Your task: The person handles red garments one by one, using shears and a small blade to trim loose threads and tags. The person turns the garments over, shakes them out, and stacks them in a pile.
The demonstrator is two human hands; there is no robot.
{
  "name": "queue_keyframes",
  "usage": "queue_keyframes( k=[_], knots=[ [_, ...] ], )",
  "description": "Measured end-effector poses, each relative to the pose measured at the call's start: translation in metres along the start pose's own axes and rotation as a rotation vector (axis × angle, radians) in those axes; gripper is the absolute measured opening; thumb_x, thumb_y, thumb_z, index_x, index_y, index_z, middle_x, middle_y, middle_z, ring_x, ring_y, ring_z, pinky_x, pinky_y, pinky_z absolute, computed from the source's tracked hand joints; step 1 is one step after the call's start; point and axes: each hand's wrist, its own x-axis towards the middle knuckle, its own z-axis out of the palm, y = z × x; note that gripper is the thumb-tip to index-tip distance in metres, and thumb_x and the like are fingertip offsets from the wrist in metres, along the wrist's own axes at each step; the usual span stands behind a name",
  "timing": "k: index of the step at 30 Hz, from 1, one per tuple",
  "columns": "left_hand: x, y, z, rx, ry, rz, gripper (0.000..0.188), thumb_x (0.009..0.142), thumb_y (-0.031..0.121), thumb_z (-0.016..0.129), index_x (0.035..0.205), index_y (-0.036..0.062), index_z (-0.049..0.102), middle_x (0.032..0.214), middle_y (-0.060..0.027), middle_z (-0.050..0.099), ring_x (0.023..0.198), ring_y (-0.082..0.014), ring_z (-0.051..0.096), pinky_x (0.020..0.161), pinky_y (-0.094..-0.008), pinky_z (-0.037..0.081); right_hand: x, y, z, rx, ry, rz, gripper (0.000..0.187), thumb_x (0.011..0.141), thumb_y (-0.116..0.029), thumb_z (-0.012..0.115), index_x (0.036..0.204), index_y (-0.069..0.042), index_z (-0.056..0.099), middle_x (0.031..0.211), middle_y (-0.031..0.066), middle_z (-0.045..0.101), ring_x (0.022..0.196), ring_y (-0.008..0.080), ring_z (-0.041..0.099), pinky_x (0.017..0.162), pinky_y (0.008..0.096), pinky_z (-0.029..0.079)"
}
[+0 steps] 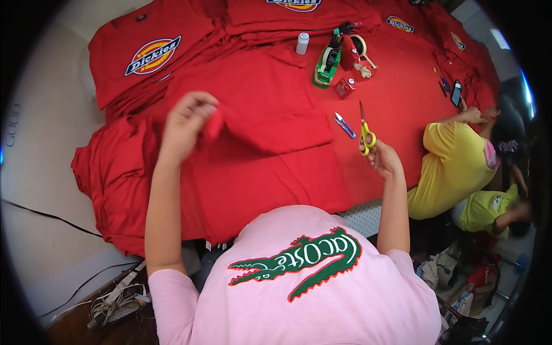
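Note:
My left hand is closed with its fingers curled on a raised edge of a red T-shirt, which lies spread in front of me. The lifted fabric beside the fingers is a little blurred. To the right, my right hand is closed round yellow-handled scissors, their blades pointing away from me. Blue thread snips lie on the red cloth just left of the scissors.
A green tape dispenser, a white bottle and a small red box stand farther back. Stacked red shirts with printed logos line the far side. A crumpled red pile lies left. A person in yellow sits at the right.

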Motion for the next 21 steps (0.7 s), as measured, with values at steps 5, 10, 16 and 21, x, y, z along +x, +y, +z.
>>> queue_keyframes(
  k=[5, 10, 16, 21],
  knots=[
    [-0.037, 0.129, 0.005, -0.353, 0.568, 0.569, 0.055, 0.1, -0.003, 0.057, 0.154, 0.0021, 0.047, 0.146, -0.0134, 0.057, 0.129, -0.0252, 0.059, 0.109, -0.0418, 0.05, -0.031, -0.021, 0.04, 0.18, -0.2, -0.207, 0.03, 0.099, -0.028, 0.07, 0.114, -0.003, 0.07, 0.091, 0.0029, 0.072, 0.063, 0.0055, 0.059, 0.055, 0.0188, 0.045],
    [-0.069, 0.115, 0.04, 0.194, 0.66, 0.616, 0.099, 0.081, -0.017, 0.073, 0.165, 0.0023, 0.025, 0.171, -0.0114, 0.028, 0.149, -0.022, 0.04, 0.121, -0.0379, 0.037, -0.035, -0.014, 0.066, 0.036, -0.236, -0.35, 0.021, 0.096, -0.015, 0.073, 0.112, -0.002, 0.072, 0.091, 0.0045, 0.074, 0.074, 0.0089, 0.067, 0.063, 0.0214, 0.049],
    [-0.092, -0.074, 0.083, -0.837, 0.695, -0.371, 0.05, 0.094, -0.006, 0.067, 0.141, 0.0027, 0.052, 0.142, -0.0134, 0.056, 0.127, -0.0227, 0.06, 0.109, -0.0387, 0.053, -0.043, 0.014, 0.13, -0.367, -0.283, -0.328, 0.017, 0.088, -0.01, 0.083, 0.099, -0.004, 0.07, 0.083, 0.0005, 0.071, 0.072, 0.0079, 0.066, 0.067, 0.0229, 0.053],
    [-0.118, -0.064, 0.108, -0.89, 0.493, -0.258, 0.046, 0.099, -0.004, 0.055, 0.145, -0.0021, 0.054, 0.13, -0.0124, 0.063, 0.122, -0.0206, 0.063, 0.107, -0.0372, 0.051, -0.069, 0.035, 0.162, -0.766, -0.307, -0.492, 0.015, 0.089, -0.001, 0.074, 0.103, 0.002, 0.068, 0.086, 0.0026, 0.072, 0.083, 0.0074, 0.068, 0.078, 0.0262, 0.053]
  ],
)
